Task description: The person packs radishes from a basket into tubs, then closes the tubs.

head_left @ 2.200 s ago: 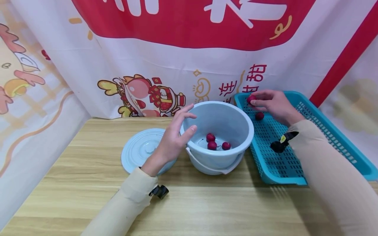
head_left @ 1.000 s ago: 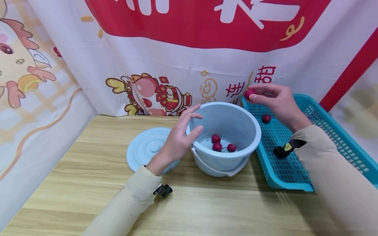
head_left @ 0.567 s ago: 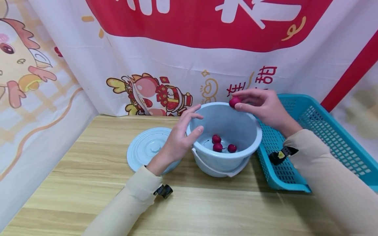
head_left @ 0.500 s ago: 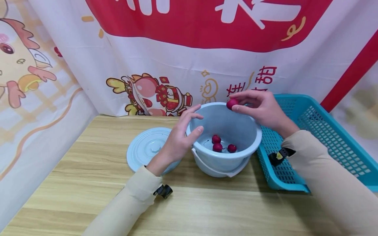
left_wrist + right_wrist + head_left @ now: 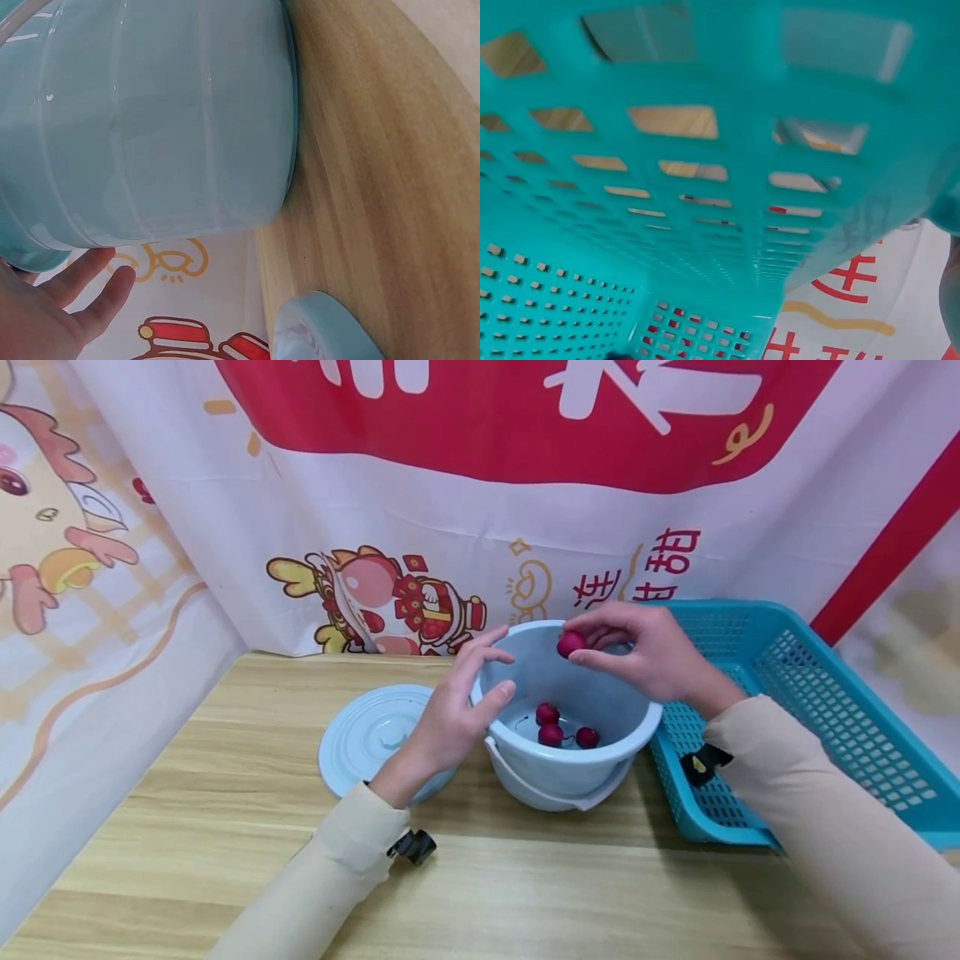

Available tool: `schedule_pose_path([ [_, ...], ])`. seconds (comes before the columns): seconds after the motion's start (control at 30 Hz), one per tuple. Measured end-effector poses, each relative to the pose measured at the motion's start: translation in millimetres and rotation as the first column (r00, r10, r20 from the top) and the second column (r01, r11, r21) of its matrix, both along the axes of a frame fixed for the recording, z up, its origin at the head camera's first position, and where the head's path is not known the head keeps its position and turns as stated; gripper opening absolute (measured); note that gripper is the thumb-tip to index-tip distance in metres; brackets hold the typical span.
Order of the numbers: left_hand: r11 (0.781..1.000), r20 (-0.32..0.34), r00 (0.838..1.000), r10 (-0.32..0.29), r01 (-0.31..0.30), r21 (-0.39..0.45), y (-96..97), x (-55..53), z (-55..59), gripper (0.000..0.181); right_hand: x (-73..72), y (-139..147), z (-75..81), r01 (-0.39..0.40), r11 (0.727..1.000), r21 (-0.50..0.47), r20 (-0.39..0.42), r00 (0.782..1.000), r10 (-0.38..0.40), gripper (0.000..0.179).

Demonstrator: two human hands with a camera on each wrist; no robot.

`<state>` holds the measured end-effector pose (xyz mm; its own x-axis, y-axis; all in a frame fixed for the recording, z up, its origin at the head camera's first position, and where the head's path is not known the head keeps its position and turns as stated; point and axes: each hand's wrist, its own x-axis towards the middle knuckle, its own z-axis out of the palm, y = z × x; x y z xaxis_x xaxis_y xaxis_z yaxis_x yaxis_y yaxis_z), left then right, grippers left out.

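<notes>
My right hand [image 5: 645, 647] pinches a round red radish [image 5: 572, 644] between thumb and fingertips, over the mouth of the light blue bucket [image 5: 570, 777] and inside its far rim. Several radishes with thin tails lie on the bucket's floor, one of them a radish [image 5: 587, 737] at the right. At the bucket's left rim, my left hand [image 5: 453, 706] has its fingers spread and loosely bent, with nothing held. From the left wrist camera, that left hand [image 5: 45, 315] shows beside the bucket's wall [image 5: 150, 112]. The right wrist camera shows mostly basket wall, not the held radish.
A turquoise mesh basket [image 5: 832, 685] stands to the right of the bucket; a dark red thing [image 5: 619, 356] peeks in at the right wrist view's lower edge. The bucket's round lid [image 5: 352, 739] lies on the wooden table [image 5: 225, 827] at left. A printed curtain [image 5: 450, 510] hangs behind.
My right hand, pinching the radish throughout, has moved left from above the basket to over the bucket and dipped lower. My left hand keeps its place at the rim.
</notes>
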<state>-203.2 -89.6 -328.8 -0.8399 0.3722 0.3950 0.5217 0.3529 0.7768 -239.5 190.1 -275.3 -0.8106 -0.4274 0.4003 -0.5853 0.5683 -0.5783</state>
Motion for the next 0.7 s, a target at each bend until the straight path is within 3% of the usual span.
schedule_pose_path([
  [0.17,1.0,0.002,1.0,-0.002,0.002,0.003,0.1,0.4,0.8,0.05,-0.7,-1.7,-0.6,-0.038,0.995,0.088,-0.058,0.997,0.044,0.047],
  [0.7,1.0,-0.001,1.0,-0.001,0.001,-0.005,0.2,0.0,0.1,0.05,1.5,-5.8,4.0,-0.012,0.969,0.247,-0.053,0.998,0.025,0.048],
])
